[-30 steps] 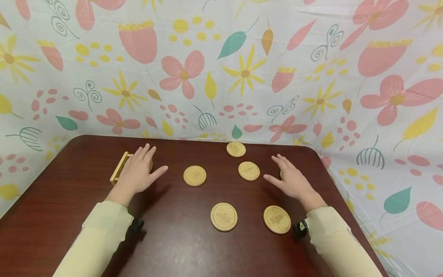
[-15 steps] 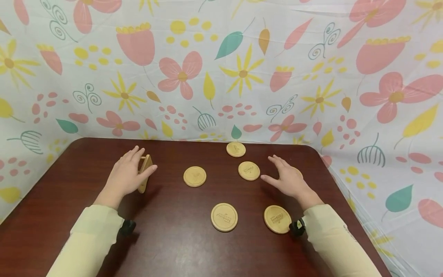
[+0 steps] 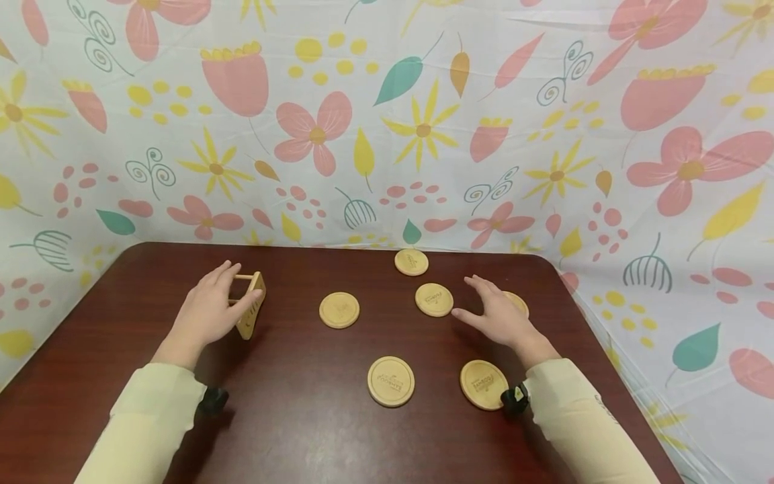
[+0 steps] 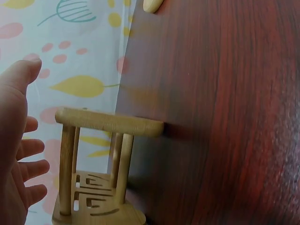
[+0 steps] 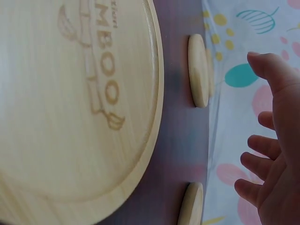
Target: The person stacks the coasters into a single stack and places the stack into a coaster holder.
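Observation:
My left hand [image 3: 202, 312] hovers at the table's left, fingers extended and thumb spread, holding nothing. Partly behind it stands a small bamboo coaster rack [image 3: 250, 316]; the left wrist view shows its posts and cut-out end panel [image 4: 96, 194], with the hand [image 4: 14, 145] apart from it. My right hand [image 3: 498, 319] is held over the right side, fingers loosely extended with nothing between them. It partly hides a round bamboo coaster [image 3: 519, 304]. A coaster [image 3: 484, 385] lies near the right wrist and looms large in the right wrist view, its engraved lettering visible.
More round coasters lie flat and apart on the dark wooden table [image 3: 290, 417]: one left of centre [image 3: 339, 310], a front coaster [image 3: 391, 382], a middle coaster [image 3: 434, 300] and a back coaster [image 3: 411, 262]. A floral curtain [image 3: 387, 134] hangs behind the table.
My left hand has drawn left and towards me, uncovering the rack's right side. My right hand has shifted slightly left, showing more of the coaster behind it. The coasters have stayed put.

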Action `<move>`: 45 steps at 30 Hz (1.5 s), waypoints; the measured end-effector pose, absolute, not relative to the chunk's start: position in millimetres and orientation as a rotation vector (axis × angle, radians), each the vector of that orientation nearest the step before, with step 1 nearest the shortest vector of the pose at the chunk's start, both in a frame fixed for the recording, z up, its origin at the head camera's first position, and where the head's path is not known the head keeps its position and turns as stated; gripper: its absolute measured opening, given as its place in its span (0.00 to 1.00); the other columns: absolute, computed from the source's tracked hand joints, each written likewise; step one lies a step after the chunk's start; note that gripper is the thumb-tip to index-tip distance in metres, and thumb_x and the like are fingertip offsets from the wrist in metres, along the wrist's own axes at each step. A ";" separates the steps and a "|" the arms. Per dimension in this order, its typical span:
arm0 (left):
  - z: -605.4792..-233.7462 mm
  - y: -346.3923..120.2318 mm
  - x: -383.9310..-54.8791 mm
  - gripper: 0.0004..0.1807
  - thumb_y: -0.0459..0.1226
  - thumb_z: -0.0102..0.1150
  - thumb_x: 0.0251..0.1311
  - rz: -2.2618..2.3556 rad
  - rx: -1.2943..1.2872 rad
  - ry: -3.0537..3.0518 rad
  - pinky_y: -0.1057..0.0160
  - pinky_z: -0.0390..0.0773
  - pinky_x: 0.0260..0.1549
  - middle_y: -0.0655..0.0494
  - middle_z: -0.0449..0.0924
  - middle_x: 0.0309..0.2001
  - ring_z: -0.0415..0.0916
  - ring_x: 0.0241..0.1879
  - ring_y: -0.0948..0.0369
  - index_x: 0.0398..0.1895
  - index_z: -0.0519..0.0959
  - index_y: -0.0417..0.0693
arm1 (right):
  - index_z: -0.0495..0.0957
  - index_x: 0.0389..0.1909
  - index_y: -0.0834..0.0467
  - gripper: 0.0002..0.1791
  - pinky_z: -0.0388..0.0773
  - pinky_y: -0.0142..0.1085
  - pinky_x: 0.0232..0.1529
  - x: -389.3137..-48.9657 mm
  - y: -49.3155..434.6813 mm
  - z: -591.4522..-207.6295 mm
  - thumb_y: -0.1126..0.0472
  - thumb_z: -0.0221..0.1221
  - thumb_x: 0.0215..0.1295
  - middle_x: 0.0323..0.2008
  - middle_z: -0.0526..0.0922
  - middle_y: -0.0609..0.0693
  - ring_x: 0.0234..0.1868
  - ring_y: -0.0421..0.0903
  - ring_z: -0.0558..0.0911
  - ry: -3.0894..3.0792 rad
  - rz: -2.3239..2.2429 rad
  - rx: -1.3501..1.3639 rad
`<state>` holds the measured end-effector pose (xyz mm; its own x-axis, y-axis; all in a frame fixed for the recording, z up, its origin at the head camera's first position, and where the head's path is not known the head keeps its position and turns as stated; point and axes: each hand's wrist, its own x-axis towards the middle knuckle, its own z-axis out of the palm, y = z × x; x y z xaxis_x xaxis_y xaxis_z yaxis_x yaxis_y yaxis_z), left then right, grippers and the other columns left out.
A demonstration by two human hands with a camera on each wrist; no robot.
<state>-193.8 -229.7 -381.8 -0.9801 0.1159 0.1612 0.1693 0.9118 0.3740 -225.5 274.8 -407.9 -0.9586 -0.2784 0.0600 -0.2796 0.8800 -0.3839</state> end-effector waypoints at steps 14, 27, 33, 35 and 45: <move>-385.1 -246.5 -191.7 0.41 0.58 0.40 0.68 -0.775 -0.118 -2.921 0.30 0.52 0.58 0.30 0.51 0.70 0.49 0.66 0.32 0.70 0.55 0.34 | 0.57 0.70 0.59 0.45 0.60 0.58 0.65 -230.7 263.8 -405.6 0.40 0.60 0.59 0.69 0.61 0.61 0.70 0.60 0.60 -3.044 0.678 0.463; -387.2 -258.8 -192.0 0.38 0.54 0.41 0.69 -0.789 -0.093 -2.943 0.31 0.56 0.57 0.29 0.50 0.69 0.50 0.66 0.32 0.70 0.56 0.33 | 0.56 0.71 0.59 0.45 0.61 0.57 0.64 -231.4 261.0 -411.3 0.41 0.61 0.58 0.69 0.61 0.60 0.70 0.60 0.60 -3.060 0.741 0.433; -389.9 -262.4 -194.2 0.35 0.46 0.44 0.70 -0.834 -0.058 -2.936 0.34 0.65 0.53 0.25 0.57 0.65 0.61 0.59 0.32 0.69 0.54 0.29 | 0.56 0.71 0.58 0.47 0.61 0.57 0.65 -232.9 259.8 -413.0 0.37 0.60 0.57 0.69 0.61 0.59 0.69 0.59 0.60 -3.065 0.756 0.432; -390.9 -263.1 -194.9 0.34 0.45 0.44 0.70 -0.861 -0.037 -2.937 0.35 0.69 0.50 0.24 0.60 0.63 0.64 0.56 0.33 0.69 0.54 0.28 | 0.56 0.71 0.58 0.47 0.61 0.57 0.65 -233.2 259.3 -412.9 0.37 0.60 0.57 0.69 0.61 0.59 0.69 0.59 0.61 -3.067 0.761 0.433; -397.6 -268.8 -194.6 0.31 0.46 0.41 0.71 -1.000 0.055 -2.900 0.44 0.77 0.40 0.27 0.69 0.58 0.71 0.52 0.36 0.68 0.59 0.31 | 0.57 0.70 0.58 0.47 0.63 0.55 0.64 -235.0 254.0 -414.2 0.39 0.62 0.56 0.68 0.62 0.60 0.68 0.58 0.63 -3.067 0.783 0.425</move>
